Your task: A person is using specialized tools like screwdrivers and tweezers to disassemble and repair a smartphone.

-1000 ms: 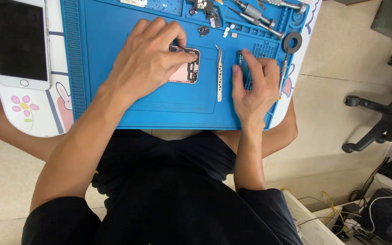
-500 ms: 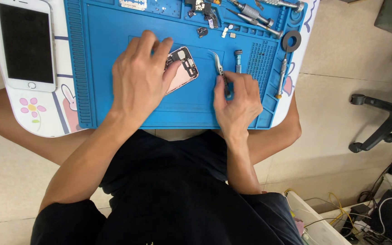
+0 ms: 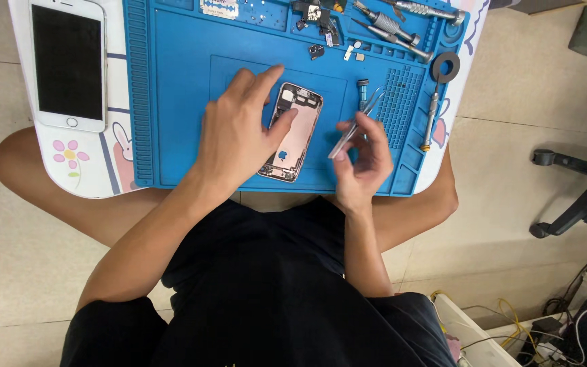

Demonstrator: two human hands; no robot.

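An opened rose-gold phone housing [image 3: 295,126] lies near the front of a blue repair mat [image 3: 171,102]. My left hand [image 3: 239,132] rests flat beside it, thumb on its inner surface, pinning its left edge. My right hand [image 3: 361,160] is just to the right of the housing and holds metal tweezers [image 3: 356,124], tips pointing up and away over the mat's grid area.
A white phone [image 3: 68,64] with a dark screen lies left of the mat. Screwdrivers [image 3: 392,27], a black ring [image 3: 446,66], small parts and another driver [image 3: 431,115] sit along the mat's back and right side. An office chair base [image 3: 579,183] stands to the right; cables lie lower right.
My right hand picked the tweezers up off the mat and lifted them. My left hand slid leftward, uncovering most of the phone housing.
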